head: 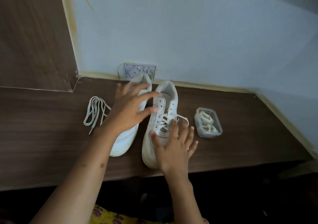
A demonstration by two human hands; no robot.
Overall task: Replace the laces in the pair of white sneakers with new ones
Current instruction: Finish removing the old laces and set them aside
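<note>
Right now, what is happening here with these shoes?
A person is relacing two white sneakers on a brown table. The left sneaker shows no lace, and the open left hand reaches over it. The right sneaker is still laced over its lower eyelets; the top holes are bare. The open right hand rests on its toe. A loose lace lies left of the shoes, and a clear box on the right holds more laces.

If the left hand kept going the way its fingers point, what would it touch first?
Probably the right sneaker: the left hand points right and slightly away, fingertips over its unlaced upper eyelets. Height above the shoe is unclear from this one view.
</note>
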